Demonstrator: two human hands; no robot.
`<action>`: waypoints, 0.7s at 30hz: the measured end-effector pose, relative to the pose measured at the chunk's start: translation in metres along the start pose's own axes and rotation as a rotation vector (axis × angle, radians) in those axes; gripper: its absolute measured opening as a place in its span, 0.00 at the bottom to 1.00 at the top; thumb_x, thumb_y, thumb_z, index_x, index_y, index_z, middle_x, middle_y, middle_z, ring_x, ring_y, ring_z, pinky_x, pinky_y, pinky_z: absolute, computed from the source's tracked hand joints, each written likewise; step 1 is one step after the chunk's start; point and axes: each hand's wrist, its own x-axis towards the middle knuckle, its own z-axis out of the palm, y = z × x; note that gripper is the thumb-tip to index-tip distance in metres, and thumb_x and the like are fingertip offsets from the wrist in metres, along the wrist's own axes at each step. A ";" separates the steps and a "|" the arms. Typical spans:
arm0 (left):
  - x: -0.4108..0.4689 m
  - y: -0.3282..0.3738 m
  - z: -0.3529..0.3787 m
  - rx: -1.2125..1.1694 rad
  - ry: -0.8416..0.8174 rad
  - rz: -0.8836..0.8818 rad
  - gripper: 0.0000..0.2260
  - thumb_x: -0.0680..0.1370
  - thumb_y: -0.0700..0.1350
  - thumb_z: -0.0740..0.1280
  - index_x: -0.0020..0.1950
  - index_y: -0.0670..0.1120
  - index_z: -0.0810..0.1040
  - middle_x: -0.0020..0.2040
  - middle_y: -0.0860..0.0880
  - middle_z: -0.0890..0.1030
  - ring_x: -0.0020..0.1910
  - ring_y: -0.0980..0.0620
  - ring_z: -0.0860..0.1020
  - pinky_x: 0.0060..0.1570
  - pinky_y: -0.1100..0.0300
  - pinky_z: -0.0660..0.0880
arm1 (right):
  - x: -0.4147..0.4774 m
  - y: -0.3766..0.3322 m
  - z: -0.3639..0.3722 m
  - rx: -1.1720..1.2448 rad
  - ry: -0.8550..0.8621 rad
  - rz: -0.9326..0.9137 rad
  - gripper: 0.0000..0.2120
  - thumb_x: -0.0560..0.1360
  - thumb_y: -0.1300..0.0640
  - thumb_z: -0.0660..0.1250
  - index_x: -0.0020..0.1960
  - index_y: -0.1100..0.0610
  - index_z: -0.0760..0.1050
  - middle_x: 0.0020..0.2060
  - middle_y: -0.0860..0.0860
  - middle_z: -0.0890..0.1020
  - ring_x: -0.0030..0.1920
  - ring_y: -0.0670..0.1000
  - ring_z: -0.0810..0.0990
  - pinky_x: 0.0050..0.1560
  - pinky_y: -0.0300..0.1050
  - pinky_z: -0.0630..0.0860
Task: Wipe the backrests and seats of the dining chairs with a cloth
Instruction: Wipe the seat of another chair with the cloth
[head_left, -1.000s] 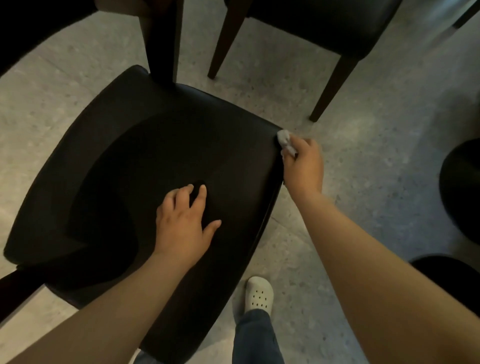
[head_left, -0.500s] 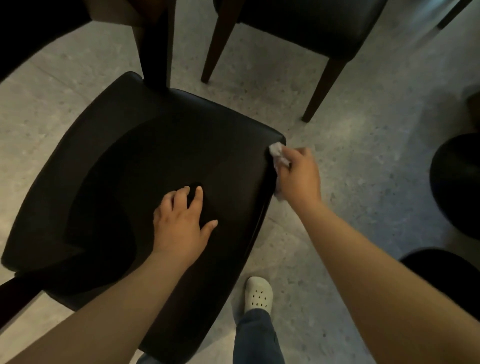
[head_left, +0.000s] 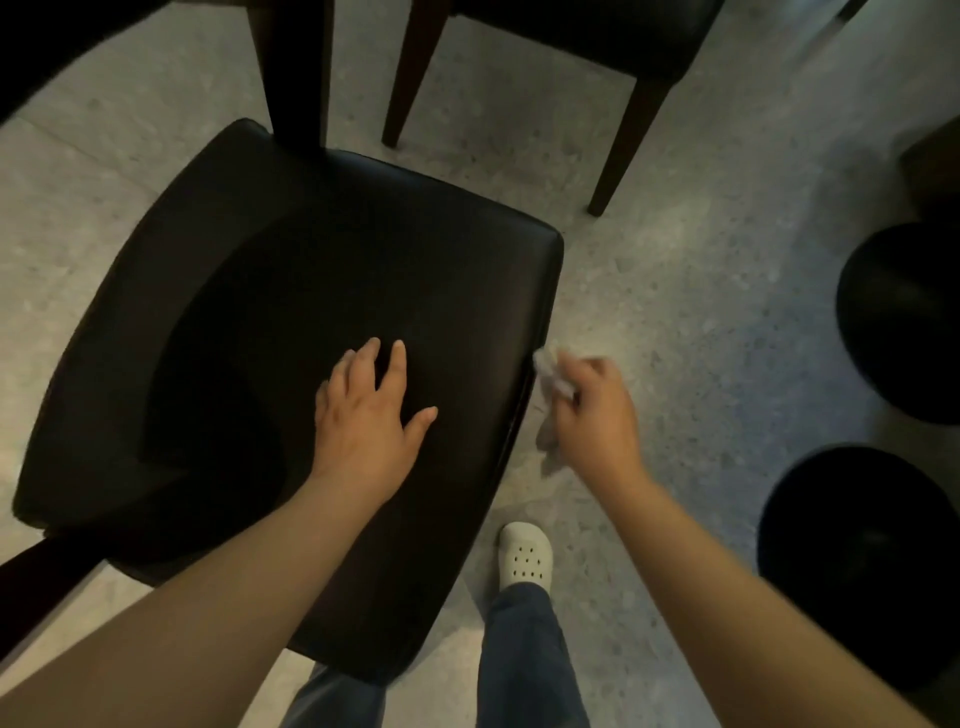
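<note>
Slid nearer, right hand (head_left: 597, 410) grips cloth (head_left: 549, 372), seemingly touching seat (head_left: 337, 270) edge.

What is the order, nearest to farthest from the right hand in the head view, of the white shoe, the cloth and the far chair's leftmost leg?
1. cloth: held in the right hand itself.
2. white shoe: on the floor, below the hand.
3. far chair's leftmost leg: top of the view.

The left hand (head_left: 366, 415) lies on the chair seat (head_left: 291, 312); the right hand (head_left: 597, 410) holds the cloth (head_left: 550, 376) at its right edge.
</note>
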 end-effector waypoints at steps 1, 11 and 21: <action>-0.006 -0.002 0.000 -0.002 0.007 0.012 0.35 0.79 0.59 0.60 0.79 0.52 0.45 0.79 0.47 0.47 0.78 0.44 0.46 0.75 0.43 0.51 | 0.017 -0.003 0.000 0.014 0.023 0.046 0.19 0.80 0.56 0.61 0.70 0.50 0.70 0.51 0.42 0.68 0.43 0.41 0.73 0.42 0.31 0.71; -0.037 -0.027 0.018 0.057 -0.107 0.104 0.36 0.79 0.61 0.60 0.79 0.54 0.43 0.79 0.50 0.40 0.78 0.43 0.40 0.75 0.41 0.50 | -0.073 -0.009 0.030 -0.014 -0.038 -0.104 0.16 0.78 0.58 0.65 0.65 0.49 0.75 0.58 0.45 0.74 0.51 0.43 0.76 0.48 0.36 0.77; -0.031 -0.033 0.029 0.101 -0.103 0.138 0.36 0.78 0.63 0.57 0.78 0.55 0.42 0.79 0.50 0.39 0.77 0.42 0.39 0.74 0.39 0.49 | 0.018 -0.034 0.008 0.177 0.178 0.167 0.13 0.79 0.43 0.62 0.51 0.49 0.81 0.47 0.46 0.75 0.42 0.38 0.75 0.39 0.26 0.66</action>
